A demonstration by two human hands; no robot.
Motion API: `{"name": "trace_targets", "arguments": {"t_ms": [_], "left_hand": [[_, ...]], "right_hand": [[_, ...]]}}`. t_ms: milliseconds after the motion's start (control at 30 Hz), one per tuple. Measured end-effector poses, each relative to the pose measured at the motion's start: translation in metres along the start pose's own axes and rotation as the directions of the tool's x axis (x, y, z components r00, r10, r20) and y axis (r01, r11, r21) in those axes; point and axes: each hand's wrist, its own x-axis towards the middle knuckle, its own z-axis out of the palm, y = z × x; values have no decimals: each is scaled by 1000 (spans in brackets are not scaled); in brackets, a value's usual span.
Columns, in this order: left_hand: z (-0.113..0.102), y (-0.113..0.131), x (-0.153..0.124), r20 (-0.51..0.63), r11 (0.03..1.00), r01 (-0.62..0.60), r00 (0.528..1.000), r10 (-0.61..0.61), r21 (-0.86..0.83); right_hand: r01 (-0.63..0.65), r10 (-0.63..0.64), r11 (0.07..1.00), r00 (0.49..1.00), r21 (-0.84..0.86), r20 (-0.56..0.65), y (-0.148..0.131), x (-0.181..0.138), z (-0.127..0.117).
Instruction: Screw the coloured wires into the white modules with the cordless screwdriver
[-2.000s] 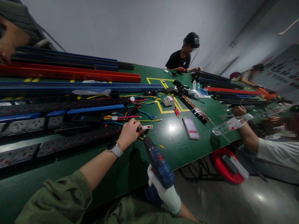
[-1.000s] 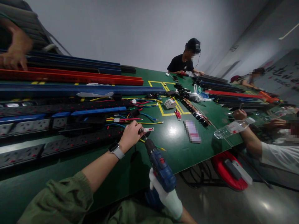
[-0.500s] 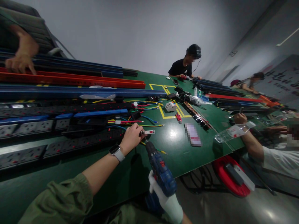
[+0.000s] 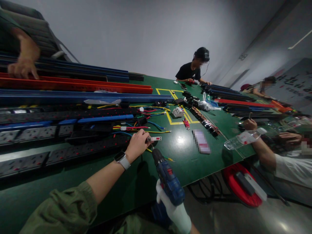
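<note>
My left hand (image 4: 138, 142), wearing a watch, is closed on a small white circuit breaker (image 4: 155, 139) above the green table. A white glove covers my right hand (image 4: 170, 204), which is wrapped round the grip of a blue cordless drill (image 4: 168, 178). The drill points up and away from me, and its bit meets the near side of the breaker; the exact contact is too small to make out. Behind my left hand, coloured wires (image 4: 146, 128) with metal end lugs come out of the black power strips (image 4: 97, 146).
Long blue rails (image 4: 73, 96) and an orange rail (image 4: 97, 85) lie behind the strips. White breakers (image 4: 177, 112), red parts (image 4: 186, 123), a phone (image 4: 201, 141) and a bottle (image 4: 243, 139) are to the right. Co-workers' hands (image 4: 23, 66) work around the table.
My hands, the breaker and the drill stay almost where they were. The co-worker's hand at the upper left has shifted slightly right.
</note>
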Motion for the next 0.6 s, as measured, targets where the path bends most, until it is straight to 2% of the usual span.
{"name": "trace_targets", "arguments": {"t_ms": [367,600], "left_hand": [[2,-1,1,0,1000,6,1000,-6,5],[0,1,1,6,1000,17,1000,-17,-12]], "right_hand": [[5,-5,999,1000,-38,9,0,1,0],[69,-70,997,997,-39,-40,-13,-6,-2]]}}
